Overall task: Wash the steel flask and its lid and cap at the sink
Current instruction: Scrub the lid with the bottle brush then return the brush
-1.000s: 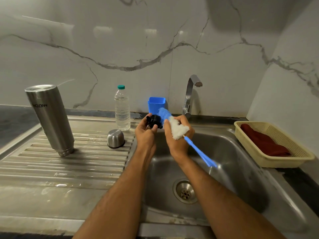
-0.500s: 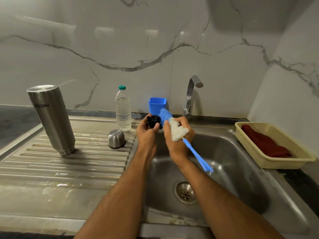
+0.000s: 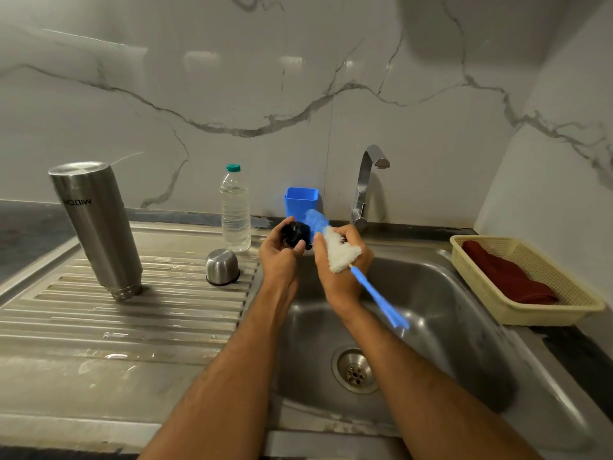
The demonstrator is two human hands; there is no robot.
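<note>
Steel flask [image 3: 96, 227] is stood upside down on the ribbed drainboard, mouth end down, flat base up, slightly tilted in view; brushed silver body, dark lettering seen inverted near the top. Steel cap [image 3: 222, 272] is placed upside down on the same drainboard, right of the flask and well apart from it, dome up, dark rim at the bottom. Black lid [image 3: 295, 234] is held over the sink's back left edge, gripped by curled fingers; small, round, dark, detail not readable. It is touched by blue brush bristles [image 3: 316, 220].
</note>
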